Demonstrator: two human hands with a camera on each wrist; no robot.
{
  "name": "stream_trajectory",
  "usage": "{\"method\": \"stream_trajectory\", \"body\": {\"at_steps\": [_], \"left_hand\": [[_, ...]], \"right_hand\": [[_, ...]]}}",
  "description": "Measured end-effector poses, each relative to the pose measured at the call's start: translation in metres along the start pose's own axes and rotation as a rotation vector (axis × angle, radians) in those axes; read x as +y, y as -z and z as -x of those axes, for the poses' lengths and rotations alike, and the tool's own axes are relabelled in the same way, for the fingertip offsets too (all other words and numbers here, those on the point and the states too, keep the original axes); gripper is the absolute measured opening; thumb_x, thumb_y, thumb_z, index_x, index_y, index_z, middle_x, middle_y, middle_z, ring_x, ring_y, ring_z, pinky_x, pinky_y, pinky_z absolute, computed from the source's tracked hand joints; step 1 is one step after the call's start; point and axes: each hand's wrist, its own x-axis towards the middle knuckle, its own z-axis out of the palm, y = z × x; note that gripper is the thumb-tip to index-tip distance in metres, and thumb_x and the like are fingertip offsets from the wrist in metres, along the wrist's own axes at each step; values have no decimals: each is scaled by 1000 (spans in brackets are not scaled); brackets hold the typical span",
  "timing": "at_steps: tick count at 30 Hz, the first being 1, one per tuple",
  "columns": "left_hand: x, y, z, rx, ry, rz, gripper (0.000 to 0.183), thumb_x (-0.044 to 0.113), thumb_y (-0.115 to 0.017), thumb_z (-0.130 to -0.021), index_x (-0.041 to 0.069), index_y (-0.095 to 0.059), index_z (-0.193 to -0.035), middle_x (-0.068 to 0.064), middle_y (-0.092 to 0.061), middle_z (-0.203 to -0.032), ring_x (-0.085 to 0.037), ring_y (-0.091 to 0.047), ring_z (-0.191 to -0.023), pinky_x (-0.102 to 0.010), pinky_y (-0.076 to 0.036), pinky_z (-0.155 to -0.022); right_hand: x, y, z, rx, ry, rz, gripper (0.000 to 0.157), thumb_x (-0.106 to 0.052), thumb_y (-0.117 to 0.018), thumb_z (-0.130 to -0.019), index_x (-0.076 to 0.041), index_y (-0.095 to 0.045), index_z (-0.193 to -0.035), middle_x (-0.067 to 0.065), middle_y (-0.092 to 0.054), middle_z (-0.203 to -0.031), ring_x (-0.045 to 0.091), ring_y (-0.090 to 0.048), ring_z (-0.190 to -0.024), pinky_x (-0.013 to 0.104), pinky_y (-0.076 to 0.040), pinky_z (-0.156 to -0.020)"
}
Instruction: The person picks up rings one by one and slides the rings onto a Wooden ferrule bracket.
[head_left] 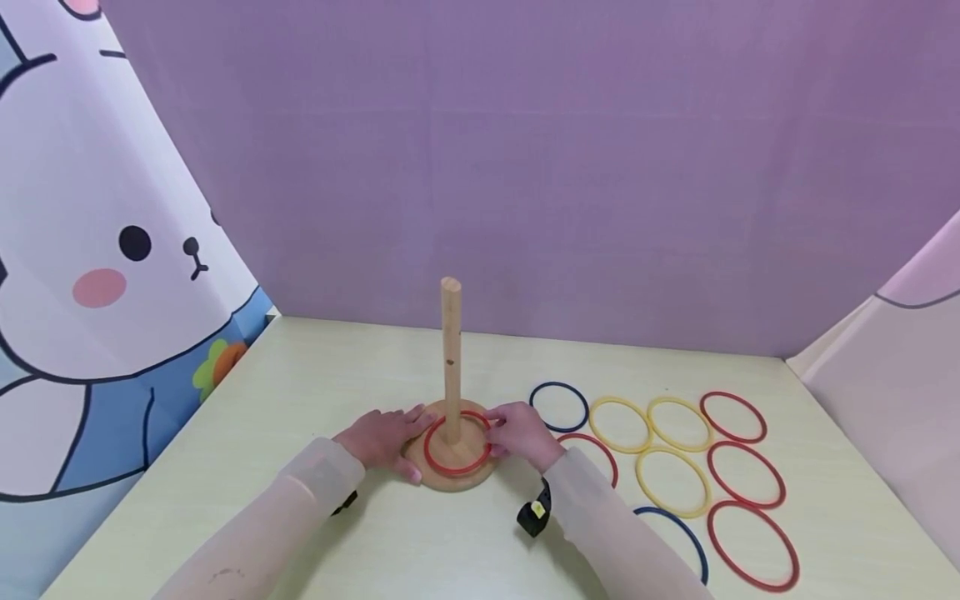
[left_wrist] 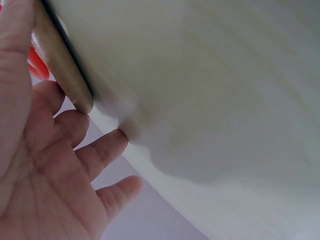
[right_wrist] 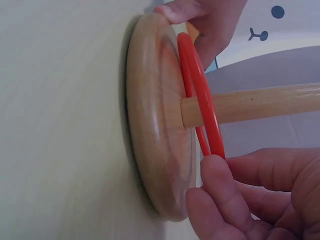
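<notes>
A wooden peg [head_left: 452,358] rises from a round wooden base [head_left: 450,484] on the table. Around the peg's lower end is a red ring [right_wrist: 201,92], slightly tilted and just off the base in the right wrist view. My right hand [head_left: 522,432] pinches the ring's right edge between thumb and fingers. On the left of the base, my left hand [head_left: 381,440] rests with thumb and fingers spread along the rim. In the left wrist view, some fingertips [left_wrist: 72,125] touch the base's edge while the others stay extended.
Right of the base lie blue rings [head_left: 559,407], yellow rings [head_left: 673,482] and several red rings [head_left: 752,546], flat on the pale table [head_left: 360,358]. One red ring [head_left: 609,458] is partly behind my right forearm. A purple cloth [head_left: 525,183] hangs behind the table.
</notes>
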Motion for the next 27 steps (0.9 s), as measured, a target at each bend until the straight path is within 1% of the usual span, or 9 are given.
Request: {"method": "stream_trajectory", "body": {"at_steps": [7, 12, 16, 19, 21, 24, 27], "left_hand": [[-1, -3, -1, 1, -2, -24, 94, 51, -78, -72, 13, -37, -149, -14, -36, -151, -37, -48, -126, -52, -40, -100], [-2, -6, 0, 3, 5, -13, 94, 50, -78, -72, 14, -37, -149, -13, -37, -150, -37, -48, -125, -52, -39, -100], [-2, -5, 0, 5, 4, -14, 94, 49, -78, -73, 14, -37, -149, -14, -37, -150, -37, -48, -126, -53, -40, -100], [-2, -5, -1, 8, 2, -21, 93, 49, -78, -73, 15, -36, -149, -15, -37, -150, -37, -48, -126, -53, -40, -100], [-2, -4, 0, 13, -8, -19, 93, 48, -79, -73, 14, -36, -148, -16, -37, -150, -38, -48, -125, -54, -40, -99], [-2, -3, 1, 13, -17, -8, 92, 47, -79, -73, 13, -37, -148, -17, -37, -149, -38, -49, -125, -54, -40, -99], [-2, -2, 2, 18, -27, -2, 92, 46, -80, -73, 11, -38, -147, -19, -38, -148, -39, -49, -123, -54, -41, -98]], "right_hand": [[-2, 0, 0, -7, -26, 79, 33, 1, -64, -86, 7, -63, -118, 10, -66, -82, 14, -62, -59, 28, -56, -63], [-3, -1, 0, -8, -25, 115, 32, 2, -63, -85, 8, -63, -117, 11, -68, -86, 14, -62, -59, 28, -56, -63], [-5, 3, 3, -7, -22, 128, 33, 0, -64, -85, 6, -64, -117, 9, -67, -80, 14, -62, -59, 27, -54, -61], [-5, 11, 7, 1, -15, 173, 34, -4, -67, -84, 3, -65, -117, 5, -66, -75, 16, -61, -59, 27, -50, -61], [-4, 18, 12, 8, -6, 225, 34, -6, -68, -83, 1, -66, -115, 3, -66, -74, 16, -60, -59, 27, -47, -61], [1, 31, 24, 10, 14, 266, 33, -6, -69, -81, 1, -67, -114, 1, -66, -76, 16, -61, -61, 28, -48, -62], [4, 45, 38, 3, 32, 278, 33, -4, -69, -81, 3, -66, -114, 2, -66, -77, 16, -61, -64, 29, -50, -64]]}}
